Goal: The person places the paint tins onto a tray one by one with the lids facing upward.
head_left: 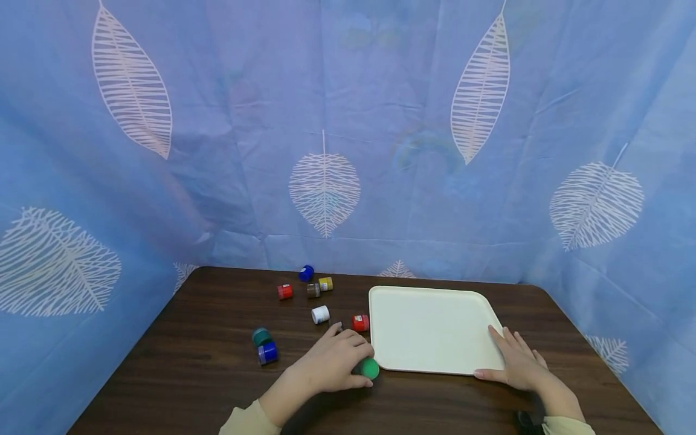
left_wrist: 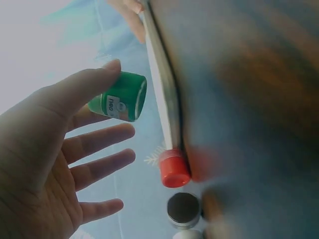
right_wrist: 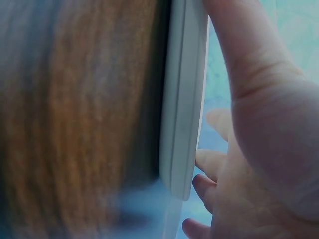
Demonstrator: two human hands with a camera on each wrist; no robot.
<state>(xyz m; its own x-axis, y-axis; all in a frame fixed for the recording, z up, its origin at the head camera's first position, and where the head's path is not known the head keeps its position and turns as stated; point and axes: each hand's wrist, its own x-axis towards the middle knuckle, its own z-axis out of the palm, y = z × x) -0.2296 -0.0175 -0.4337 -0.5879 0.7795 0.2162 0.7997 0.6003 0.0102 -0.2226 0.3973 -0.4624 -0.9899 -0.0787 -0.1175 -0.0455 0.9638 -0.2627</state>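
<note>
A small green paint jar point(head_left: 370, 368) lies on its side on the brown table, just off the front left corner of a white tray point(head_left: 429, 329). My left hand point(head_left: 334, 359) is on it. In the left wrist view the thumb and index finger sit on either side of the green jar point(left_wrist: 122, 97), and the other fingers point(left_wrist: 99, 142) are spread. My right hand point(head_left: 519, 359) rests flat on the tray's near right corner with straight fingers. In the right wrist view it point(right_wrist: 264, 149) lies against the tray's edge point(right_wrist: 182, 99).
Several more paint jars lie left of the tray: a red one point(head_left: 360, 322) point(left_wrist: 174, 169) by its left edge, white point(head_left: 320, 314), teal point(head_left: 261, 336), blue point(head_left: 267, 353), another red point(head_left: 285, 291), brown point(head_left: 312, 290), yellow point(head_left: 325, 283), and blue point(head_left: 306, 273). Blue leaf-print cloth walls surround the table.
</note>
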